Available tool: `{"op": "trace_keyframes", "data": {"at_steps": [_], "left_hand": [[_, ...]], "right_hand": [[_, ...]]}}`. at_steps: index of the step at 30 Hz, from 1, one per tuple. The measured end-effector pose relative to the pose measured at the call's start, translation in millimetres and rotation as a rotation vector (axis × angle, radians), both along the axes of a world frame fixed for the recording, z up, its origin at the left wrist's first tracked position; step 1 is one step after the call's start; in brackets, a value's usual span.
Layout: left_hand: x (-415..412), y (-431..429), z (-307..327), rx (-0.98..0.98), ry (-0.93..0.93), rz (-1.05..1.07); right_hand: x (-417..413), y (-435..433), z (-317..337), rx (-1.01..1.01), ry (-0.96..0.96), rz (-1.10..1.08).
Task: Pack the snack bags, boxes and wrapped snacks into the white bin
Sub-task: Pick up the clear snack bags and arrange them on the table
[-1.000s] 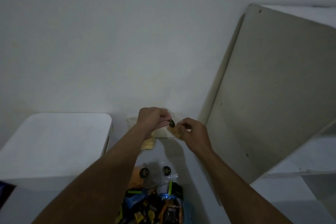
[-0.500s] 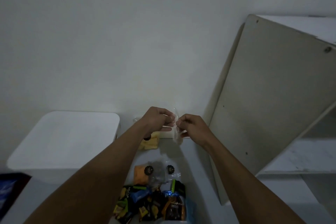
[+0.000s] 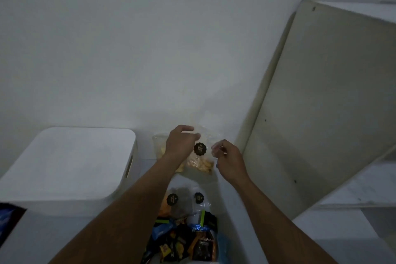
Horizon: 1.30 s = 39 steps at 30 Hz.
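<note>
A clear snack bag (image 3: pixel 201 161) with pale pieces inside and a round black label hangs between my hands above the table. My left hand (image 3: pixel 182 143) pinches the bag's top left part. My right hand (image 3: pixel 227 158) pinches its right edge. Behind my left hand stands a clear tub (image 3: pixel 159 146) with yellow pieces. Two more clear bags with black labels (image 3: pixel 182 201) lie nearer to me. A heap of dark wrapped snacks (image 3: pixel 186 242) fills the bottom middle. The white bin (image 3: pixel 64 167) stands at the left, its closed side up.
A large beige board (image 3: pixel 321 103) leans against the wall at the right, over white shelf surfaces (image 3: pixel 353 188). A dark blue item (image 3: pixel 8 218) shows at the left edge. The table (image 3: pixel 231 210) is white.
The bag has turned flat toward me and spread out between my hands, so its label and contents show. My right hand has moved to the right and slightly down.
</note>
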State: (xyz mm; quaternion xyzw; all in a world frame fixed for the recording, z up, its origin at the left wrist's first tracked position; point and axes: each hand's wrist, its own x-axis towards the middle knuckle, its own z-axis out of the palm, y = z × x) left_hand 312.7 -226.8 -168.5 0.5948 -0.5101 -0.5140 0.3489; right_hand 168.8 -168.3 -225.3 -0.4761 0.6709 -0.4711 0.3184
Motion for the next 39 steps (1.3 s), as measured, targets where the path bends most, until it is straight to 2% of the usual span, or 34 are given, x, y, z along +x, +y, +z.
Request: {"op": "trace_keyframes", "data": {"at_steps": [2, 4, 8, 11, 15, 20, 25, 28, 30, 33, 36, 39], "left_hand": [[1, 2, -33, -0.008, -0.151, -0.034], [-4, 3, -66, 0.047, -0.209, -0.113], [-19, -3, -115, 0.052, -0.193, -0.095], [-32, -13, -139, 0.017, -0.207, -0.055], [-47, -23, -160, 0.063, -0.207, -0.067], [-49, -24, -167, 0.107, -0.17, -0.058], [-24, -21, -157, 0.061, -0.261, -0.116], [2, -21, -149, 0.015, -0.422, -0.237], [19, -20, -147, 0.042, -0.576, -0.369], [39, -7, -149, 0.098, -0.698, -0.521], [52, 6, -154, 0.034, -0.694, -0.5], [60, 15, -147, -0.044, -0.634, -0.447]], "right_hand": [[-1, -6, -15, 0.023, 0.002, -0.026], [-4, -13, -30, 0.048, 0.018, -0.03], [-16, -36, -68, 0.096, 0.064, -0.041], [-21, -55, -94, 0.154, 0.084, -0.133], [-26, -72, -111, 0.213, 0.132, -0.256], [-26, -75, -117, 0.264, 0.137, -0.268], [-20, -58, -110, 0.315, 0.137, -0.238], [-5, -32, -98, 0.345, 0.185, -0.148], [11, -13, -92, 0.379, 0.236, -0.059], [39, 14, -93, 0.508, 0.237, 0.073], [64, 34, -98, 0.6, 0.272, 0.185], [77, 45, -97, 0.581, 0.251, 0.136]]}}
